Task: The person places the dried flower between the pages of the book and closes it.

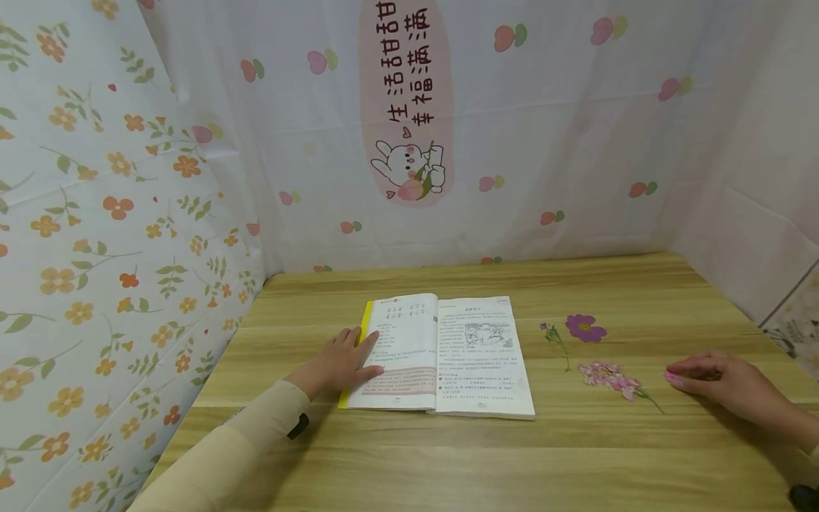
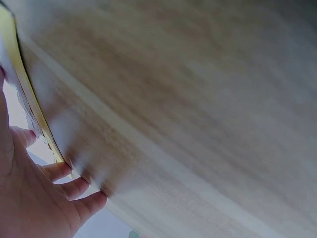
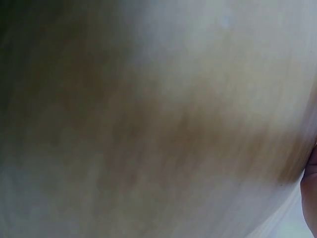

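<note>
An open book (image 1: 481, 387) with printed pages and a yellow cover edge lies on the wooden table. My left hand (image 1: 343, 364) rests on its left page's outer edge, thumb and index finger spread over the paper. In the left wrist view, the other fingers (image 2: 74, 188) reach past the yellow edge to the table. At the right, my right hand (image 1: 736, 387) pinches a small pink flower (image 1: 673, 379) between thumb and fingertips, low over the table. Only a sliver of the right hand (image 3: 309, 191) shows in the right wrist view; the flower is out of sight there.
Between book and right hand lie a purple flower (image 1: 585, 328), a thin stem with small blossoms (image 1: 554, 341) and a pink flower spray (image 1: 611, 378) on a green stem. Printed cloth (image 1: 307, 142) hangs behind the wooden table (image 1: 409, 462) and at both sides.
</note>
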### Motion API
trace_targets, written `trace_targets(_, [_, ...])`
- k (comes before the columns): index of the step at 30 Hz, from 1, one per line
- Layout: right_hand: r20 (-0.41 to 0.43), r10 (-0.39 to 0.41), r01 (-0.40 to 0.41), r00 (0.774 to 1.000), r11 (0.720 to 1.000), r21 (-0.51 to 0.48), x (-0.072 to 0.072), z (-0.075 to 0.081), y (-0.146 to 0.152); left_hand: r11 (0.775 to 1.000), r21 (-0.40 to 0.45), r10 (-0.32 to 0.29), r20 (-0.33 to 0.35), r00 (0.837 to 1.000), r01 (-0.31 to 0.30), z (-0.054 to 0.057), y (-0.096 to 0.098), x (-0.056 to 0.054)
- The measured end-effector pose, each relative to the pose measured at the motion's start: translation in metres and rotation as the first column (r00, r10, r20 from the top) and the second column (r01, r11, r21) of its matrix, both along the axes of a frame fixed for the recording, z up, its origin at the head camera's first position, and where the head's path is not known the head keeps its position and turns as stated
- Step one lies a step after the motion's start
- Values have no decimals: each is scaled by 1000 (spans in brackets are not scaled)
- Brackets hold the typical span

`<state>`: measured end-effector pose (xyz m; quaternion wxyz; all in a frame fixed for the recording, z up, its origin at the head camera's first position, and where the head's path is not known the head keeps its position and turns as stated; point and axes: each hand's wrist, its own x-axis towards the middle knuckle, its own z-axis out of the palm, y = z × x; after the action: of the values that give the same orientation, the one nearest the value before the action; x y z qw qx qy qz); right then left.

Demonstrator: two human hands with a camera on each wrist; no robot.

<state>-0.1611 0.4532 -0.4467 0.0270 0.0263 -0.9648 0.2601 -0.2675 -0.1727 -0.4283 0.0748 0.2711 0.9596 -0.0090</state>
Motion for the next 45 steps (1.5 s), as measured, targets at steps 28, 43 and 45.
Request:
trace_targets(28, [-94,17,-15,995,1000,19,-4,0,-4,1000,8,-7,-8,1000,7,3,-2,3])
trace_targets(43, [-101,-27,16,995,994,-104,-8,10,-22,1000,12,-22,-13,1000,22,0,-2,2])
trace_targets(45, [-96,-27,14,995,992,-126,-9,13,-26,1000,7,-24,-14,1000,24,1,-2,3])
